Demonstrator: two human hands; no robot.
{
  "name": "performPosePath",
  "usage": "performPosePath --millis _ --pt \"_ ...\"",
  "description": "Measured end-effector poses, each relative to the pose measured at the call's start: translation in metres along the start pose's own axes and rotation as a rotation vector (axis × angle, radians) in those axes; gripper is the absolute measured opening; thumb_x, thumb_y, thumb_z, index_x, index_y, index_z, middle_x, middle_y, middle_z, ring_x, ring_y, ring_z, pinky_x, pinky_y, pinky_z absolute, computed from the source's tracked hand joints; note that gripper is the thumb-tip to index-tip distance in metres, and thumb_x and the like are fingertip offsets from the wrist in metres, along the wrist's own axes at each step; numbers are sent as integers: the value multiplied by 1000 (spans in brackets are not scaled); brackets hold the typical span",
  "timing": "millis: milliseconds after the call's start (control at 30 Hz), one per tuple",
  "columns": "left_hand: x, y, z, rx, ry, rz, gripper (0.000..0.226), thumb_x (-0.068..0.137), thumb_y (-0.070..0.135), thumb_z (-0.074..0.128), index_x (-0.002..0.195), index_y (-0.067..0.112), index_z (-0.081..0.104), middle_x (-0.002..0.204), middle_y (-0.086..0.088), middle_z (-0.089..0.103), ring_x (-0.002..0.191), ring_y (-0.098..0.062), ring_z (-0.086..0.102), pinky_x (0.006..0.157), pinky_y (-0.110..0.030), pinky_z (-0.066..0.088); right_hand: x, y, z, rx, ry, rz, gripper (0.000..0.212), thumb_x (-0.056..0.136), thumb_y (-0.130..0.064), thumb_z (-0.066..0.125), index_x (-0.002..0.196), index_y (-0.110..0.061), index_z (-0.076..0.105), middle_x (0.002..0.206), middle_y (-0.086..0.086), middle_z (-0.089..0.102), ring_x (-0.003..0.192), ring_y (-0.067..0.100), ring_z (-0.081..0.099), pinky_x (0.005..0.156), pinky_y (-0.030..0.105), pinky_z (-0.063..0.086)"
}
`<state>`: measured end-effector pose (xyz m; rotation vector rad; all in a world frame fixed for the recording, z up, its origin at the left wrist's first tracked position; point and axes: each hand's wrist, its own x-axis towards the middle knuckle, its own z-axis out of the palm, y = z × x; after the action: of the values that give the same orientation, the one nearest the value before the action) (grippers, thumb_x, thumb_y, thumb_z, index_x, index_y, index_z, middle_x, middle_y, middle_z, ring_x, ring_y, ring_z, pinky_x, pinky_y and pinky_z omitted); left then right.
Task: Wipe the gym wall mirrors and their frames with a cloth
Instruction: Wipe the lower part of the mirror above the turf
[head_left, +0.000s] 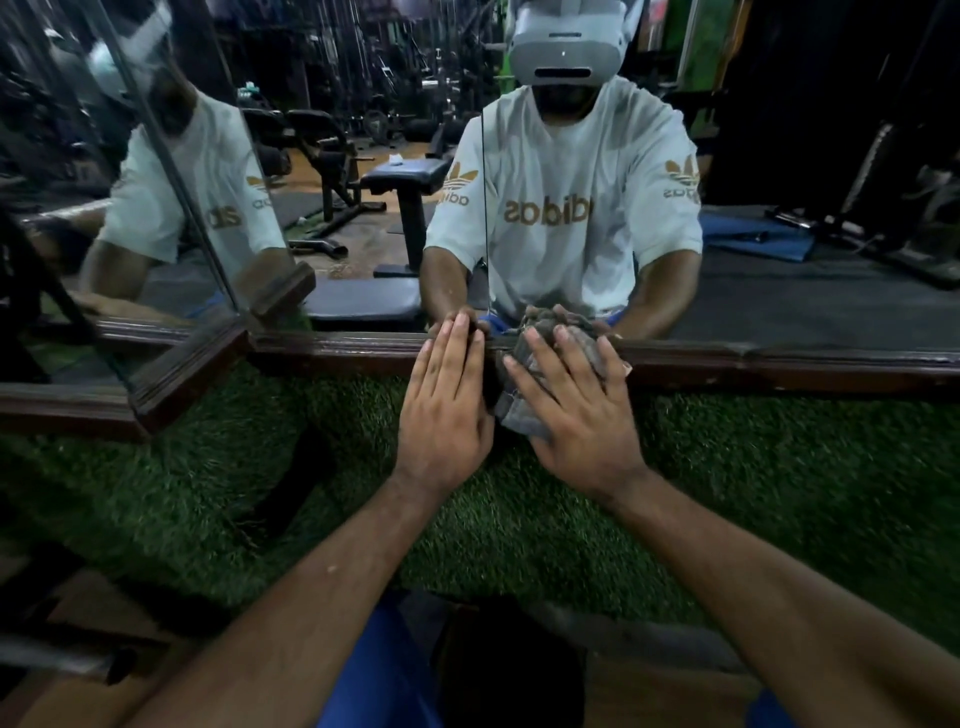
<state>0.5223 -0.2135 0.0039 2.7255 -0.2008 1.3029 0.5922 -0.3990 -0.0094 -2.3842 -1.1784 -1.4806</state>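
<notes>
Grey, crumpled cloth (540, 384) bunched on dark wooden frame (337, 345) at mirror (779, 156) base. Right hand (576, 410) presses it, fingers spread straight. Left hand (447, 400) flat, fingers straight, fingertips on frame, holding nothing. Green artificial turf (779, 493) below; 2 benches reflected.

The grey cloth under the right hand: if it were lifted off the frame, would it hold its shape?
Probably not. The grey cloth is bunched in soft folds under the right hand, so it would likely flop. It looks light. Its rough weave probably grips the wooden mirror frame rather than sliding.
</notes>
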Motion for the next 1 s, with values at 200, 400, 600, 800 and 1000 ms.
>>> performPosePath --millis 200,400,600,800,1000 --pt "-4 7 2 2 0 35 71 86 10 48 154 -3 33 165 -20 22 156 -30 16 126 -48 19 17 23 -15 35 87 114 75 96 -63 57 156 -19 47 167 12 32 155 36 28 121 66 25" --pt "5 25 6 -85 34 67 60 92 3 49 152 -2 39 162 -19 31 154 -30 22 124 -50 24 -19 23 -5 -48 41 179 62 100 -44 56 156 -18 46 168 13 27 157 33 23 127 60 14" --pt "23 35 4 -117 61 193 56 94 0 50 150 -3 43 160 -20 35 153 -29 25 122 -51 27 3 37 -9 -23 177 313 54 107 -38 35 156 -17 46 168 12 24 156 35 24 126 62 13" --pt "45 48 15 -95 90 351 50 97 2 45 146 -5 47 156 -21 40 149 -34 33 121 -51 30 -48 33 -2 -2 179 300 48 103 -19 36 148 -18 53 165 12 32 156 34 28 126 62 15" --pt "66 82 29 -109 94 446 48 98 3 44 145 -5 49 155 -22 42 148 -34 36 121 -50 30 -48 55 -8 10 258 443 42 101 -26 41 136 -15 61 163 16 36 158 31 23 125 64 16"
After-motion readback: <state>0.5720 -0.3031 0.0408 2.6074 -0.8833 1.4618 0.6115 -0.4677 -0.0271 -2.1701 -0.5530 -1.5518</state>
